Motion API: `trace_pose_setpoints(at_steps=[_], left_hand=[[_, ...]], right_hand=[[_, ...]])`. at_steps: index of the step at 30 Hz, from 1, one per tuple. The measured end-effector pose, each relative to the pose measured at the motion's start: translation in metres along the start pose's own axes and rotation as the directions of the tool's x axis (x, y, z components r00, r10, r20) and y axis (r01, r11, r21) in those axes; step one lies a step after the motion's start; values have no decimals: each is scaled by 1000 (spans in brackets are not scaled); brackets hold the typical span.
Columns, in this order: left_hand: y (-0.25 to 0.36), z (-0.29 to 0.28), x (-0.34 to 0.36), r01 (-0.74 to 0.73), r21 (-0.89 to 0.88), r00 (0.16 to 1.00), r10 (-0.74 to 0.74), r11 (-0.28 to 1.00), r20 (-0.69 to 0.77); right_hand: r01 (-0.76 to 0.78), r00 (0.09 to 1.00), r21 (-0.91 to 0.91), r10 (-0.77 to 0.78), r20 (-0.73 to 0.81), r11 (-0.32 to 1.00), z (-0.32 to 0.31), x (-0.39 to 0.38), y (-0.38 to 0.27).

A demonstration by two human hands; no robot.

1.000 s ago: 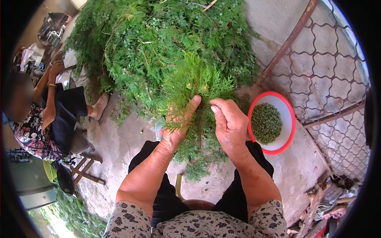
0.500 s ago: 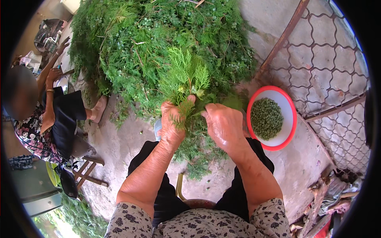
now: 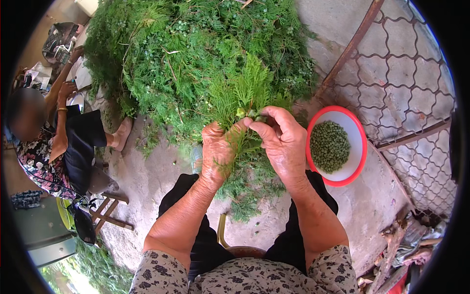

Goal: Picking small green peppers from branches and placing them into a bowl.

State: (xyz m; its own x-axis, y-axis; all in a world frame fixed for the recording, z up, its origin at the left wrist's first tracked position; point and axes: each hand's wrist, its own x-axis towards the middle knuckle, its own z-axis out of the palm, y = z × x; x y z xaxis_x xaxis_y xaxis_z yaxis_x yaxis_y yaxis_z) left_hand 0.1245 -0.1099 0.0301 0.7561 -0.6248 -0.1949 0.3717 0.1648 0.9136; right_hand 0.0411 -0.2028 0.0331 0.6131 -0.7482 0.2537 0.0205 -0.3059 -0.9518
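Note:
My left hand [image 3: 219, 149] is closed around a leafy green conifer sprig [image 3: 249, 81], whose flat fronds fan out beyond my fingers. A few small round green cones [image 3: 242, 112] sit on the sprig near my left thumb. My right hand [image 3: 280, 139] meets it from the right, thumb and forefinger pinching at a green cone on the sprig. Just right of my right hand stands a white basin with a red rim [image 3: 363, 147], partly filled with loose green cones [image 3: 329, 147].
A large heap of cut conifer branches [image 3: 186, 63] spreads ahead of me. To the right are a wire mesh panel [image 3: 391, 83] and a pile of wood scraps [image 3: 396, 250]. A seated person [image 3: 54, 132] works at the left near a wooden stool [image 3: 110, 210].
My right hand has moved up and turned so its thumb and forefinger reach the cones. The sprig has shifted slightly right in my left hand.

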Motion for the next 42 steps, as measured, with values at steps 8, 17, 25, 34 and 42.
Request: trace_pose_setpoints(at_steps=[8,17,25,34,42], left_hand=[[-1,0,-2,50,-157,998,-45,986,36],[0,-4,-2,50,42,999,-50,998,-7],[-4,1,-7,-17,143,997,7,990,74],[-1,3,-5,-69,332,997,55,941,52],[3,5,-6,-192,615,980,115,765,163]], right_hand=[[-345,936,369,286,206,863,-19,6,-4],[-386,921,498,291,259,777,-20,11,-10],[85,991,77,-92,94,993,-10,4,14],[-400,916,584,291,275,707,-27,12,-9],[-219,963,224,173,208,950,-11,4,6]])
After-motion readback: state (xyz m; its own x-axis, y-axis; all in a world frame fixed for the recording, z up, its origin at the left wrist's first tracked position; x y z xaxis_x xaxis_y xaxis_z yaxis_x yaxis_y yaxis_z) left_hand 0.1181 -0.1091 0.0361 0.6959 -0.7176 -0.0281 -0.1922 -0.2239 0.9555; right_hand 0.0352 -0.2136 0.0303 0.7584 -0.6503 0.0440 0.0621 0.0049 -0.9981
